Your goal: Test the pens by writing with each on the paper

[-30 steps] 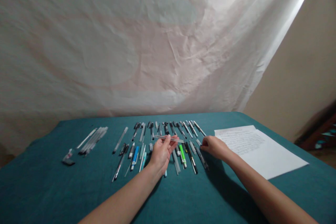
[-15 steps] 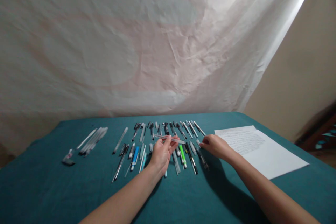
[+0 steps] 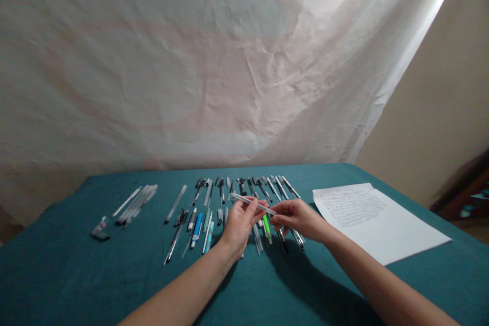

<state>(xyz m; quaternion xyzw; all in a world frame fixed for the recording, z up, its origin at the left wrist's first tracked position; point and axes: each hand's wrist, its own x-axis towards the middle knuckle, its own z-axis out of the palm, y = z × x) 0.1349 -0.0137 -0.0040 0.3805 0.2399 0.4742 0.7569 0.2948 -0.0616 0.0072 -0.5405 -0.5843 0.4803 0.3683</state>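
Note:
My left hand is closed around a clear pen barrel, held slantwise above the pens between thumb and fingers. The barrel's right end reaches the fingertips of my right hand. That hand is closed in a pinch, and what lies between its fingers is too small to make out. Below the hands are a bright green pen and several clear and black pen parts. A blue pen and a light teal pen lie left of my left hand.
A back row of pens and caps crosses the green cloth. At the left lie a bundle of clear barrels and a small crumpled clear-and-black piece. Sheets of paper with handwriting lie at the right.
My right hand has moved left from the pens to the barrel's right end. My left hand still holds the barrel, now tilted slightly more.

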